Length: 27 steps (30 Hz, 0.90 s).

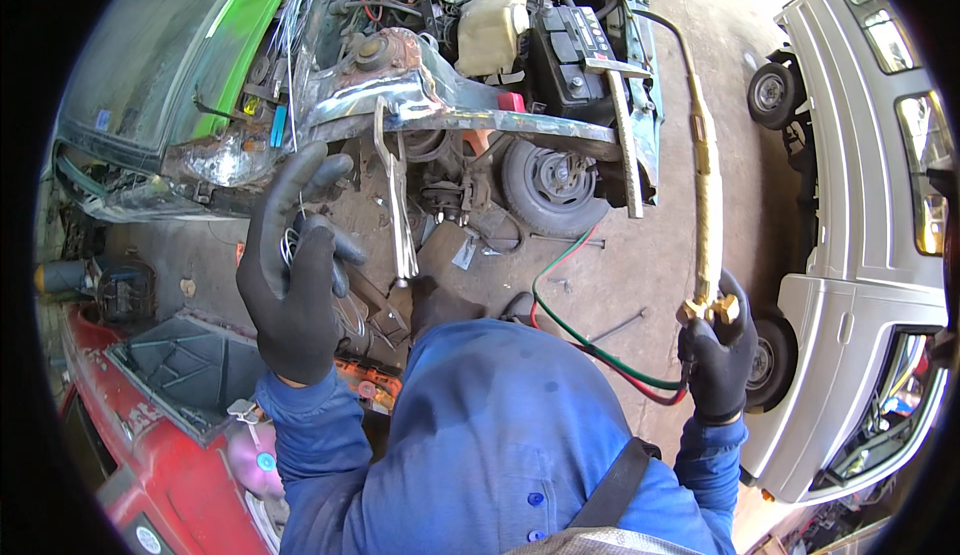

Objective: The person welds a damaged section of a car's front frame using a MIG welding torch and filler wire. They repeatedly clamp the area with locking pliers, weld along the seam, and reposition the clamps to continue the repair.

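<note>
My right hand (718, 360), in a black glove, is closed around the valve end of a brass gas welding torch (708, 195). The torch points away from me, its thin bent tip reaching the right edge of the opened car front. Green and red hoses (600, 353) run from its handle toward the floor. On the left, my gloved left hand (300, 265) is raised with curled fingers around a thin metal wire (289, 245), which loops beside the palm. Ahead, a locking clamp (398, 205) hangs from the car's front panel (480, 120).
A bar clamp (627, 140) grips the panel beside a black battery (570, 60) and a whitish plastic tank (490, 30). A loose wheel (550, 185) lies beneath. A silver van (860, 225) stands right; a red car part (150, 425) is at left. Tools litter the floor.
</note>
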Tool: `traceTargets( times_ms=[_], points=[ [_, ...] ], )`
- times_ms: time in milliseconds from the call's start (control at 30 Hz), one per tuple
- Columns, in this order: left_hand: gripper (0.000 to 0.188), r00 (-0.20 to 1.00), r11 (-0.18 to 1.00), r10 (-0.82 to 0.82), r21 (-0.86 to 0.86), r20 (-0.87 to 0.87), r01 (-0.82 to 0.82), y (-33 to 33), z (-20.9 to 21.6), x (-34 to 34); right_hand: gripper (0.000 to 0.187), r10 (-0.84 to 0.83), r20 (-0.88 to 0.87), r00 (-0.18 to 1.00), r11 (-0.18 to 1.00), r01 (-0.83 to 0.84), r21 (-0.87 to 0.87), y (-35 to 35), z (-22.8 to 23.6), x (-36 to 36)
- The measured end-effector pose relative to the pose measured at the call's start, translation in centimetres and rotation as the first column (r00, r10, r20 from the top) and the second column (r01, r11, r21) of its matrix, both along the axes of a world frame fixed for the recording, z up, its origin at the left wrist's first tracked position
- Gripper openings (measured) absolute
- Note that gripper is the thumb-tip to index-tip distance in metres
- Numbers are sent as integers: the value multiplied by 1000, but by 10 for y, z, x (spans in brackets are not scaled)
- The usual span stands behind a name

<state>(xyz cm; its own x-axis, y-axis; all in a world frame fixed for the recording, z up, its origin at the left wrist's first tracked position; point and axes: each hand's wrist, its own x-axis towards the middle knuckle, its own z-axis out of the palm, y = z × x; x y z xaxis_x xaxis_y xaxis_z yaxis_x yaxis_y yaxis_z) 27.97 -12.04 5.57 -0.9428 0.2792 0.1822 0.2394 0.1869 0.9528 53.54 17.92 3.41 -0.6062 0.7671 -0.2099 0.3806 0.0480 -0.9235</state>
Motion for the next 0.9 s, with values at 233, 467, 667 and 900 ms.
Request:
traceTargets(
  times_ms=[233,467,667,900],
  points=[
    [53,998,999,34,32,58,-36,-57,-27,-67,58,212,-22,977,974,-210,91,-18,-10,-128],
    [55,991,997,-57,-50,120,63,-106,-38,-117,36,400,346,849,362,-493,791,23,-82,-276],
    [55,987,981,-92,-159,135,113,-127,-47,-138,35,84,402,912,618,-364,697,20,-107,-332],
    [54,978,972,-19,-225,207,67,-135,-56,-126,46,-173,461,870,458,-343,820,77,-103,-298]
  ],
)
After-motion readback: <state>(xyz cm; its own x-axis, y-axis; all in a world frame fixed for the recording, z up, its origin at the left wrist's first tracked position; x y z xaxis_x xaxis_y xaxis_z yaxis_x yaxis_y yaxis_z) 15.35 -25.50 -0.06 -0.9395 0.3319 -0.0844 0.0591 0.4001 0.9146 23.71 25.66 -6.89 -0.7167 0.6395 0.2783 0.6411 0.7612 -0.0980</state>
